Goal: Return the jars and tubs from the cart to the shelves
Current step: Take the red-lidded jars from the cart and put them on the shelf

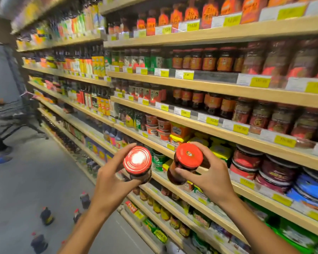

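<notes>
Both hands are raised before a grocery aisle's sauce shelves, each wrapped around a red-lidded jar. On the left, the left hand (pixel 109 182) curls its fingers round a dark jar (pixel 139 165) held nearly upright, its ridged lid catching a bright glare. Just beside it, the right hand (pixel 208 177) clasps a second jar of red chilli sauce (pixel 184 165), tilted with its lid toward the camera and a small printed emblem on top. Neither jar touches the other, and both hang in the air in front of the wooden shelves (pixel 228 132), not yet set down.

Beyond the jars, stacked red and yellow tubs (pixel 165 128) sit on a middle shelf, with green tubs below them and round red and blue tins to the right. Higher shelves, at the far right, carry rows of similar red-lidded jars (pixel 212 103) behind yellow price tags (pixel 212 120), a likely home for the pair in hand, though the matching slot cannot be made out through the blur.

Far left down the aisle stands a dark wire cart (pixel 17 114), its contents too blurred to count. Several dark bottles (pixel 47 216) stand on the grey floor near the lower left. Judging by this, the work is mid-course: two jars are on their way to the shelves, and how many remain in the cart is unclear.
</notes>
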